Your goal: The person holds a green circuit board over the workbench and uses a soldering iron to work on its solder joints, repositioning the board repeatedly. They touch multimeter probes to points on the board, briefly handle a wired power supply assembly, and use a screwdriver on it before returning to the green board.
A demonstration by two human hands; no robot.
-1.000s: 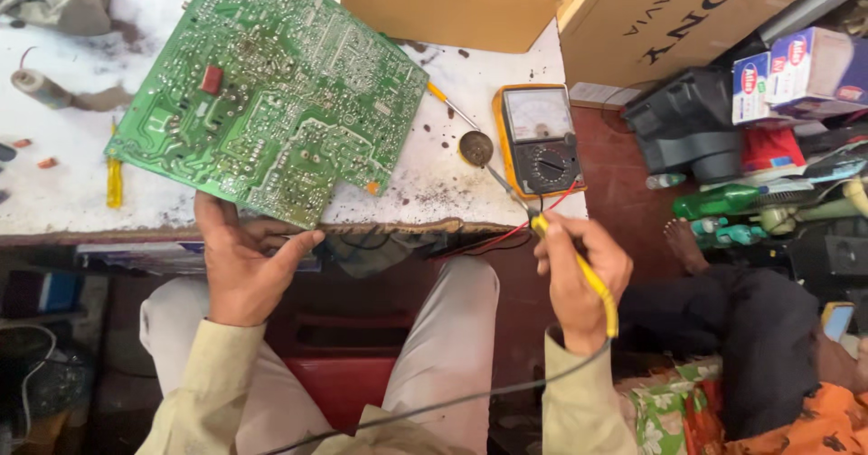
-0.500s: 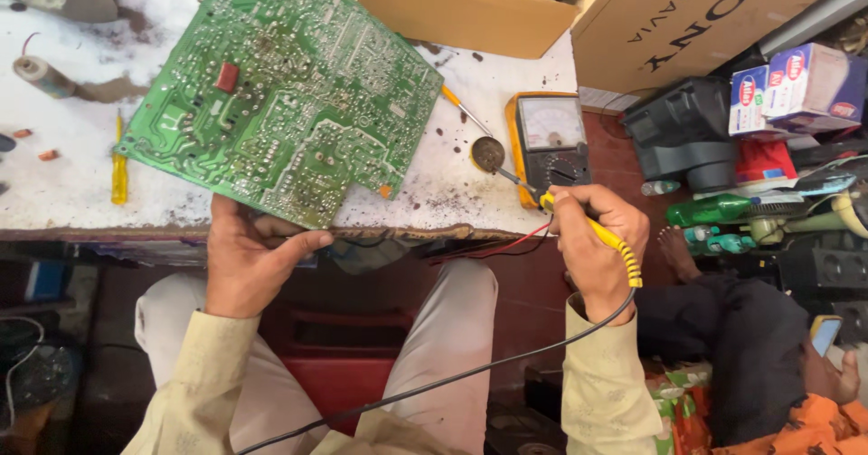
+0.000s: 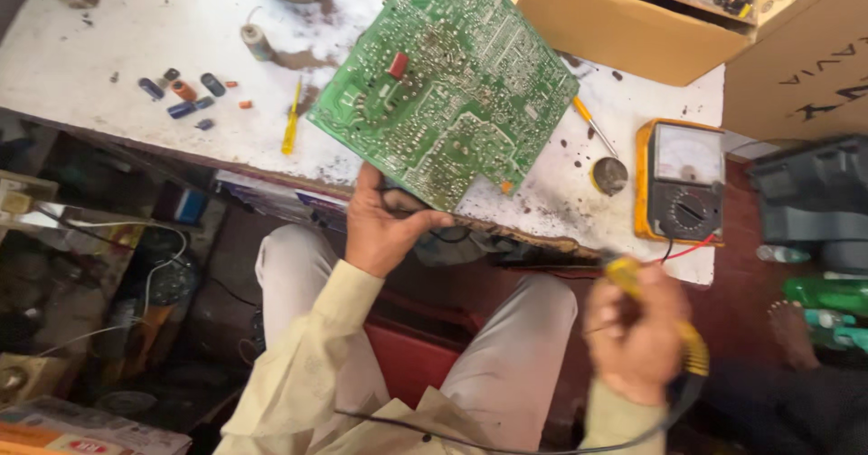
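Gripping the green rectangular circuit board (image 3: 449,84) by its lower edge, the left hand (image 3: 384,229) tilts its solder side up for inspection; the right hand (image 3: 637,333) clenches a yellow-handled soldering iron (image 3: 692,346), blurred, below the white workbench (image 3: 136,57).

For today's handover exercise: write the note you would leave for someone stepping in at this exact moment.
Left hand: holds the green circuit board by its near edge, solder side up, tilted over the white bench.
Right hand: grips the yellow-handled soldering iron, off the bench, blurred, clear of the board.
Analog multimeter lies at the bench's right end, small round tin beside it.
Done: board in hand. Left: iron not yet on the board.
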